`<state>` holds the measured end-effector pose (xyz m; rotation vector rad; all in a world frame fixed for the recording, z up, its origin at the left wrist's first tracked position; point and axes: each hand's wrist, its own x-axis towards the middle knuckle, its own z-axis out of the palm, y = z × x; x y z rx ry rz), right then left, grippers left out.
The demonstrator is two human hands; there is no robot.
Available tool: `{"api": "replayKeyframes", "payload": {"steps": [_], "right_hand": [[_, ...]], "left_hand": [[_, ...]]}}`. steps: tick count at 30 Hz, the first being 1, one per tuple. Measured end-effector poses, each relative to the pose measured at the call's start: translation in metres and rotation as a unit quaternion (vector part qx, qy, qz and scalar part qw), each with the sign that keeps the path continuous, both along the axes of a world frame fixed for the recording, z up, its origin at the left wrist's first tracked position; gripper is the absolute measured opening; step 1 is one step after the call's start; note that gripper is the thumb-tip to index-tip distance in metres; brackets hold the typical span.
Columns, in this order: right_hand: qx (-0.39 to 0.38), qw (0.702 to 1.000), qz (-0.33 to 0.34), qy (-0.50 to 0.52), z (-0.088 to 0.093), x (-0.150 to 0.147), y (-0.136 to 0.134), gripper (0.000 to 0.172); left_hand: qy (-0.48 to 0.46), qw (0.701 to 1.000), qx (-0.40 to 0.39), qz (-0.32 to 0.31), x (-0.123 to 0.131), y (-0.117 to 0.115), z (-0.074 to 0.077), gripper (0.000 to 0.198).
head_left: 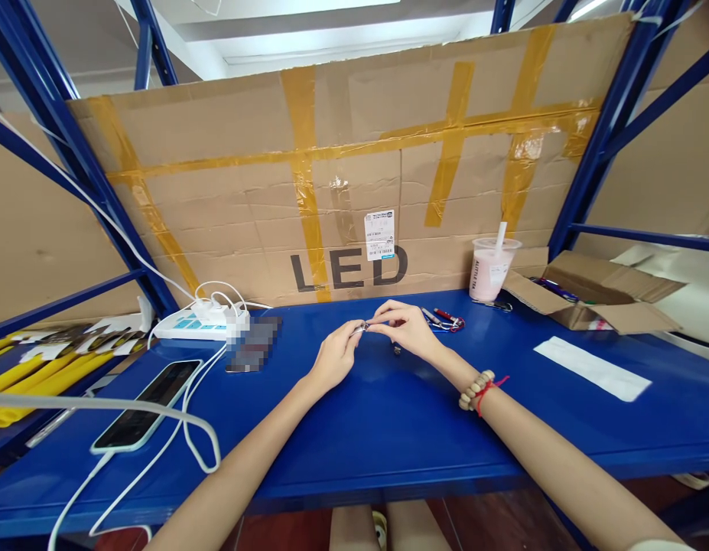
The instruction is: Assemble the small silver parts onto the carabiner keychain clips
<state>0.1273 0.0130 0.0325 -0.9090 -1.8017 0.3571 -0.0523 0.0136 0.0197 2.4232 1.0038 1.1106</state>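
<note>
Above the middle of the blue table [382,428], my left hand [334,356] is closed in a pinch on a small shiny metal piece [362,327]. The fingertips of my right hand [408,329] pinch the same piece from the other side. Its exact kind is too small to make out. Just beyond my right hand lie several thin red, blue and silver items [449,320], partly hidden by that hand. Beneath the right palm, a tiny dark metal bit [396,349] rests on the table.
On the left are a charging phone [151,405], white cables, a power strip [187,324] and a blurred dark object [254,344]. A pink drink cup [490,272], an open cardboard box [603,295] and a white strip [592,369] sit on the right. Cardboard [245,214] walls the back.
</note>
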Motion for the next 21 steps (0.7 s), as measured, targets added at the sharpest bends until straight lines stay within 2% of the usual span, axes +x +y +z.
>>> {"api": "replayKeyframes", "payload": {"steps": [7, 15, 21], "right_hand": [[0.02, 1.0, 0.009, -0.011, 0.009, 0.003, -0.005, 0.027], [0.053, 0.998, 0.022, -0.04, 0.012, 0.002, -0.009, 0.023], [0.024, 0.997, 0.016, -0.066, 0.011, 0.005, -0.009, 0.026]], "left_hand": [[-0.02, 0.999, -0.044, -0.021, 0.004, -0.005, 0.005, 0.023], [-0.007, 0.997, -0.051, -0.061, -0.001, -0.01, 0.004, 0.017], [0.013, 0.996, -0.055, -0.062, -0.004, -0.013, 0.005, 0.01]]}}
